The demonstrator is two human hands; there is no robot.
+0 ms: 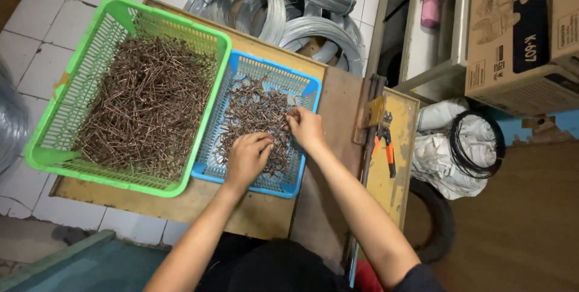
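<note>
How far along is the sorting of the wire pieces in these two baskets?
The green basket already holds a large heap of brown wire pieces. Both hands, left hand and right hand, are in the blue basket, picking through a thinner layer of tangled pieces. That layer looks like what is left.

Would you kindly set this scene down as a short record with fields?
Left hand: knuckles up, fingers curled into bent wire pieces in the blue basket
Right hand: fingertips pinching at the same pile
Beside it: green basket, fuller, holding similar brown wire pieces
Surface: worn wooden board
To the right: orange-handled pliers on a yellow panel
Behind: coils of grey wire on a tiled floor
</note>
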